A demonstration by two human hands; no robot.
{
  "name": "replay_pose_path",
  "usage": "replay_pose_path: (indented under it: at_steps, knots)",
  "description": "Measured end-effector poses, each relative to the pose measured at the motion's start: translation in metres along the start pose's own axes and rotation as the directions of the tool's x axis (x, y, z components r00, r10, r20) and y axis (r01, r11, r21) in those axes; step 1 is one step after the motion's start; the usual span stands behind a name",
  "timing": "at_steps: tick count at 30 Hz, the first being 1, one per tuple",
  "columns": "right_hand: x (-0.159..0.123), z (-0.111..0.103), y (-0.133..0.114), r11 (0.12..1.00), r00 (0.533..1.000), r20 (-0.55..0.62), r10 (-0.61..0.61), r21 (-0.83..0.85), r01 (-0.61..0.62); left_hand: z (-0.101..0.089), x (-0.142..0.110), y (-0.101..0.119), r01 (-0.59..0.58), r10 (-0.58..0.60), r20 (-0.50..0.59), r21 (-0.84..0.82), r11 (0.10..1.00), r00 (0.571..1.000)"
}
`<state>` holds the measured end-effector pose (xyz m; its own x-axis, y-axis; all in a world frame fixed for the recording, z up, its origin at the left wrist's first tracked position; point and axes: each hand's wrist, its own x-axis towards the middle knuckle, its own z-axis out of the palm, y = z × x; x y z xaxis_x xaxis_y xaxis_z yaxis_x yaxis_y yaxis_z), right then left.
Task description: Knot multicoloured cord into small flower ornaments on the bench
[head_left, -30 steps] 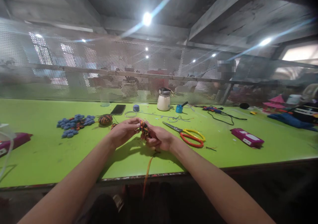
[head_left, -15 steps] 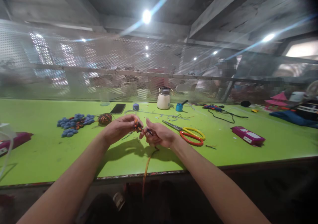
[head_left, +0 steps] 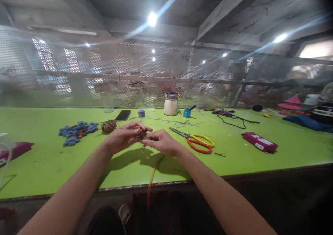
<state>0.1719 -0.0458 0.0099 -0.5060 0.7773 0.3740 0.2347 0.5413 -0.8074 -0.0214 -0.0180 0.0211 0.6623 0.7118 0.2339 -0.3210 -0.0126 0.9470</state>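
My left hand [head_left: 121, 137] pinches a small crocheted piece [head_left: 141, 132] of orange and dark yarn, partly hidden by the fingers. Close against it, my right hand [head_left: 165, 142] is closed around what looks like a slim dark crochet hook [head_left: 151, 138], mostly covered by the fingers. An orange and dark strand of yarn [head_left: 153, 176] hangs below the right hand, over the table's front edge. Left of my hands lie a ball of variegated yarn [head_left: 108, 126] and a cluster of blue crocheted flowers [head_left: 73, 133].
Scissors [head_left: 199, 141] with red and yellow handles lie right of my hands. Farther back are a phone [head_left: 122, 115], blue yarn [head_left: 141, 113], a white jug [head_left: 170, 105] and a blue pot [head_left: 187, 112]. A purple case [head_left: 260, 142] rests at right. Perforated metal [head_left: 117, 65] borders the green table [head_left: 65, 172].
The crocheted piece and my left hand have shifted slightly left. My right hand first drew apart from the piece, then turned palm down and came back against it.
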Motion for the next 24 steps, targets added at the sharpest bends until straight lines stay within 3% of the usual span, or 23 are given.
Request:
replay_pose_path:
  at_steps: [5,10,15,20,24]
  knots:
    - [0.002,0.004,0.002,0.996,0.989,-0.122,-0.079,-0.06,0.072,-0.001,0.001,-0.002,-0.029,0.029,-0.018,-0.004,1.0,0.999]
    - [0.002,0.005,0.002,0.985,0.979,-0.13,-0.154,-0.093,0.143,-0.001,0.0,-0.003,-0.029,0.03,-0.02,0.078,0.997,0.999]
    - [0.001,-0.003,0.002,0.996,0.989,-0.126,-0.076,-0.051,0.07,-0.003,0.0,-0.003,-0.028,0.03,-0.022,0.089,0.996,0.999]
    - [0.001,-0.01,0.005,0.979,0.994,-0.088,0.058,0.202,-0.039,-0.003,0.001,-0.004,-0.007,0.01,-0.021,0.11,0.994,1.0]
    - [0.001,-0.009,0.007,0.964,0.994,-0.072,0.083,0.259,-0.062,-0.003,0.002,-0.006,0.0,0.005,-0.044,0.124,0.992,0.999]
